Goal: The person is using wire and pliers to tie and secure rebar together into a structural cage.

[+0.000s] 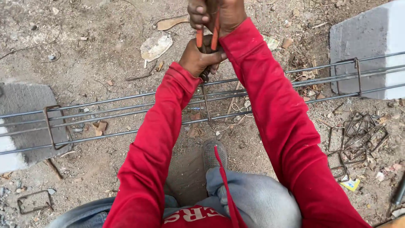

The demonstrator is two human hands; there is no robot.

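A long cage of steel rebars (126, 114) with rectangular stirrups runs across the dirt ground. My right hand (217, 14) grips the orange handles of pincers (207, 38) at the top of the view. Just below it, my left hand (198, 59) is closed around the pincers' lower part, right above a stirrup (206, 103) at the cage's far bar. The pincers' jaws are hidden by my left hand. Loose tie wire (236, 110) lies under the cage beside that stirrup. Both arms wear red sleeves.
Concrete blocks support the cage at the left (25, 139) and right (371, 46). A pile of bent stirrups (356, 139) lies at the right, and one more stirrup (34, 202) at the lower left. My grey shoe (213, 153) stands near the cage. Scraps litter the dirt.
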